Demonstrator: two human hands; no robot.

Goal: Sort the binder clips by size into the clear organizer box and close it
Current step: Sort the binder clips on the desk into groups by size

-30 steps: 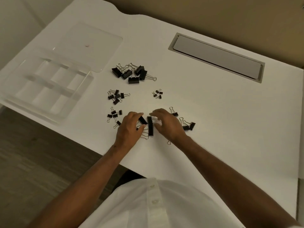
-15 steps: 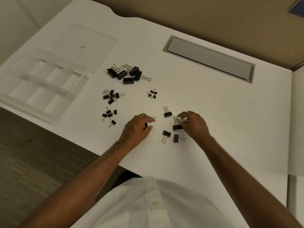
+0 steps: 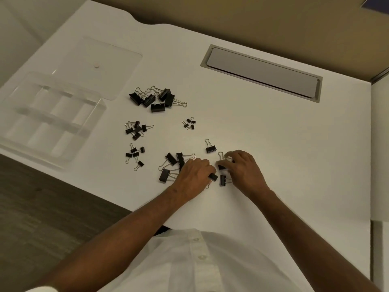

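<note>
Black binder clips lie sorted in groups on the white desk. My left hand pinches a medium clip at its fingertips. My right hand curls its fingers round another medium clip. Two more medium clips lie close by, one between my hands and one just beyond them. Three large clips lie loose to the left of my left hand. The clear organizer box stands far left with bare compartments, its lid open flat behind it.
A pile of large clips lies near the box, with a smaller-clip pile, a small-clip group and a tiny-clip group nearer me. A grey cable-slot cover sits at the back right. The desk's front edge runs below the box.
My left hand has moved right onto a medium clip, uncovering three large clips on its left. My right hand stays at the medium clips.
</note>
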